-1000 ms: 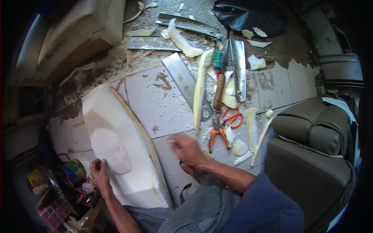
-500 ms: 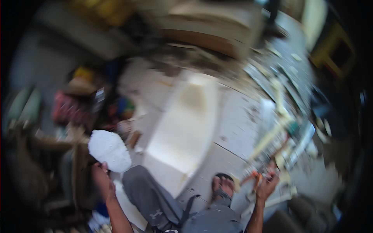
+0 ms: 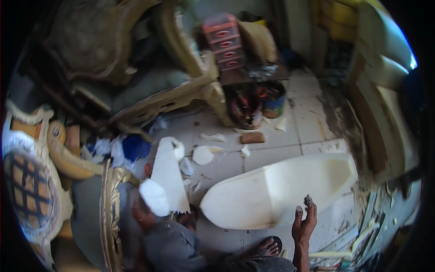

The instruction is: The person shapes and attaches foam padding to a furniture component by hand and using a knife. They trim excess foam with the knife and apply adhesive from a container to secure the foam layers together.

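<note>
Foam piece (image 3: pixel 154 198), white, oval, pinched in your left hand (image 3: pixel 144 216); your right hand (image 3: pixel 304 223), thumb parted, by the long cream foam slab (image 3: pixel 276 188) on white tiles (image 3: pixel 302 130); a round dark tub (image 3: pixel 248 124) holds blurred reddish things (image 3: pixel 246 105).

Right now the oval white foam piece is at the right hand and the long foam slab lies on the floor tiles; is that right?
Not quite: the head view shows the oval white foam piece at the left hand, not the right hand. The long foam slab does lie on the floor tiles.
</note>
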A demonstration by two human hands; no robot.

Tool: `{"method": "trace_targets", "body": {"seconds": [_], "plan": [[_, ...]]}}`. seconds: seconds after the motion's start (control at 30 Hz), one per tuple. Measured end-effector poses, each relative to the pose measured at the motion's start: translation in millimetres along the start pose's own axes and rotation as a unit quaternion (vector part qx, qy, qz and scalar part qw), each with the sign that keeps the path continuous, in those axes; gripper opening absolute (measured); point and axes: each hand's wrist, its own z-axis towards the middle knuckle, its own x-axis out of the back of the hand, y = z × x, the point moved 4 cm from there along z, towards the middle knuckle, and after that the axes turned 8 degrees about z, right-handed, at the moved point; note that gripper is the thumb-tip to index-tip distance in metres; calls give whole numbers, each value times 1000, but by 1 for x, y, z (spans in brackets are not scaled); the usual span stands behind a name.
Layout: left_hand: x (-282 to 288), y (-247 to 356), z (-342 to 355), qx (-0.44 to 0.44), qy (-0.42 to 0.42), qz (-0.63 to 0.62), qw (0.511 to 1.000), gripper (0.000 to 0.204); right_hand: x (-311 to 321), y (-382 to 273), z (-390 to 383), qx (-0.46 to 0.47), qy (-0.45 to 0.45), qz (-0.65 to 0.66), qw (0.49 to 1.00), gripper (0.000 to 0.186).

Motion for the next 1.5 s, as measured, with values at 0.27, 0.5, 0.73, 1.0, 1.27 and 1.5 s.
{"method": "trace_targets", "body": {"seconds": [0.27, 0.5, 0.73, 1.0, 1.27, 1.5], "plan": [[-16, 165, -102, 228, -643, -413, 603, 65, -108, -3, -15, 54, -245, -234, 939, 64], [-101, 255, -56, 158, -486, -478, 714, 72, -119, 18, 25, 18, -145, -288, 946, 65], [-108, 213, 14, -25, -407, -212, 888, 86, -113, 41, 47, -27, -127, -309, 942, 65], [-82, 37, -46, 76, -373, -94, 920, 87, -121, 44, 40, 51, -103, -323, 939, 66], [41, 80, -6, 226, -310, -396, 834, 69, -122, 45, 42, 49, -103, -346, 931, 66], [67, 57, 33, 158, -255, -383, 874, 57, -120, 43, 42, 66, -85, -303, 947, 63]]}}
